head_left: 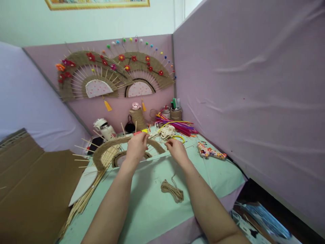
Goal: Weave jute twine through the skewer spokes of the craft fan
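Observation:
Lying on the green-covered table is a half-round fan piece (101,154) made of brown burlap bands and thin wooden sticks. My left hand (137,146) is over its middle, hiding part of the outer band, with thumb and fingers pinched together. Just past the fan's right end, my right hand (177,149) is also closed in a pinch, apart from the left. What either hand pinches is too small to make out. A tied bundle of twine (172,191) rests nearer to me, between my forearms. To the right lies a flower-patterned glue gun (210,151).
Long sticks (83,200) and a cardboard sheet (38,189) are at left. At the back stand a white bottle (105,128), a twine spool (137,119) and pen jars (175,114), beside colourful pipe cleaners (180,126). Two decorated fans (149,64) hang behind.

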A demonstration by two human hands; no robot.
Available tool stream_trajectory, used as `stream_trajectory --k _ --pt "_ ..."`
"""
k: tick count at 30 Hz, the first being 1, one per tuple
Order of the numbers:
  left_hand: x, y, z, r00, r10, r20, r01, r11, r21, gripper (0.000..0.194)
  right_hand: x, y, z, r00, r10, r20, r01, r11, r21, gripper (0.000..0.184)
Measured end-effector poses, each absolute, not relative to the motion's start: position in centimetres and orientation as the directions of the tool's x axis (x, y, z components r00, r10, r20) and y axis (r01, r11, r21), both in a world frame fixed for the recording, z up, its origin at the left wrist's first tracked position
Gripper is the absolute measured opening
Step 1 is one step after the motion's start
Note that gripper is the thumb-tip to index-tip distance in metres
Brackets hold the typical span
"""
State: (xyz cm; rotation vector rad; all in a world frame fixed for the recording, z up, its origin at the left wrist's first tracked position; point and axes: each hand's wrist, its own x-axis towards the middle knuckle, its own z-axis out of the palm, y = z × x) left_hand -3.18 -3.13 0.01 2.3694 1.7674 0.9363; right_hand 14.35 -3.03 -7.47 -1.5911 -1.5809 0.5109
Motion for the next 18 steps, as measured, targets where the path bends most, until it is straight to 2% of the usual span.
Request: stream_trajectory --k 10,15,18 --pt "-4.7 -3.7 1.7 0.083 0.863 0.498 0.833 -0.334 0.441 0.025 14.8 -2.7 -7.6 0.244 0.856 0.455 0.357 0.357 -0.863 0.015" --pt "-4.8 -4.0 2.1 0.068 0.862 0.502 0.832 -0.327 0.448 0.025 15.9 -2.8 -7.4 0.369 0.756 0.541 0.401 0.396 -0.826 0.018" --pt "-4.8 -4.2 2.4 0.072 0.855 0.513 0.836 -0.332 0.437 0.024 16.3 -2.7 -7.5 0.424 0.746 0.514 0.405 0.352 -0.844 0.019"
